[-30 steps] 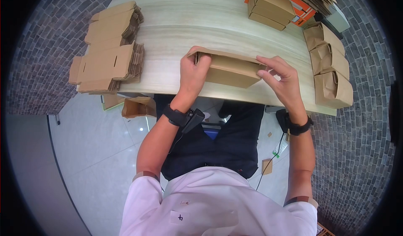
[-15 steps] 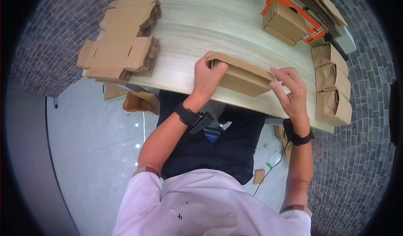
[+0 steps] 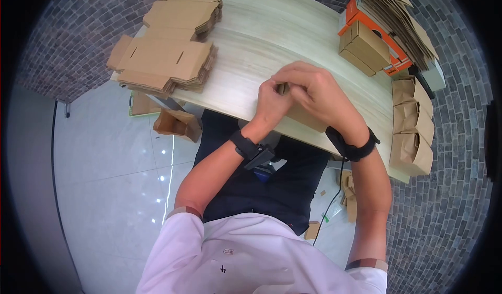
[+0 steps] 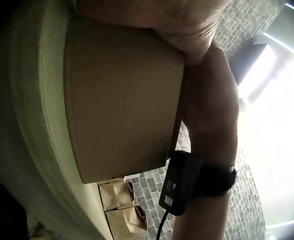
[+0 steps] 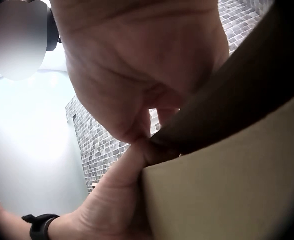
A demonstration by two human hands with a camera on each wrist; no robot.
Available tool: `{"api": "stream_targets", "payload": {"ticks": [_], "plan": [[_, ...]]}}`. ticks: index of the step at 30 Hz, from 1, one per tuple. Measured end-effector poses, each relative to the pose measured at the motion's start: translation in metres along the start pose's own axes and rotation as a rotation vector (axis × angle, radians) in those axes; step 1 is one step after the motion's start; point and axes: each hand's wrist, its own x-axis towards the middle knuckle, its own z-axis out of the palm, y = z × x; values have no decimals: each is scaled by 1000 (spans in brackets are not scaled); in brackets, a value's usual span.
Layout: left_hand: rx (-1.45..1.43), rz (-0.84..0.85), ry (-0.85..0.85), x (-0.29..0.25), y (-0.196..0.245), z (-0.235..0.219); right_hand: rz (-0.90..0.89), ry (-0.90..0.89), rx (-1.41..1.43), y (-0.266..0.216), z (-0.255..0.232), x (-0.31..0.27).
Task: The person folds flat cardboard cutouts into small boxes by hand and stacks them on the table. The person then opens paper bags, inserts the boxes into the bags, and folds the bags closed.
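A brown cardboard box (image 3: 308,118) stands at the table's front edge, largely covered by the hands in the head view. The left hand (image 3: 274,104) grips its left end with curled fingers. Across the box reaches the right hand (image 3: 320,91), its fingertips meeting the left hand at that same end; its thumb and fingers are bent at the box's edge. One broad side of the box (image 4: 122,100) fills the middle of the left wrist view. In the right wrist view the right hand (image 5: 147,60) arches over the box (image 5: 227,185), and the exact finger contact is hidden.
Flattened cardboard pieces (image 3: 167,59) are stacked at the table's left. Folded brown bags (image 3: 413,153) line the right edge. Behind them are a small carton (image 3: 363,48), an orange box (image 3: 355,16) and more flat cardboard (image 3: 400,19). An open paper bag (image 3: 178,125) stands below the table's left side.
The right hand has left the box's right end and moved left over it to meet the left hand. The left hand keeps its grip. The head view has shifted, so the tabletop items appear displaced.
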Motion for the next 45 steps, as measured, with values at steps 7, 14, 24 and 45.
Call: {"api": "stream_targets", "payload": {"ticks": [7, 14, 24, 45], "plan": [[-138, 170, -77, -4, -7, -1, 51, 76, -17, -7, -1, -3], [-56, 123, -98, -2, -17, -6, 54, 139, 32, -5, 2, -6], [-134, 190, -155, -7, -12, -7, 90, 44, 133, 2, 12, -15], [154, 174, -263, -11, -15, -17, 826, -173, 299, 22, -59, -117]]}}
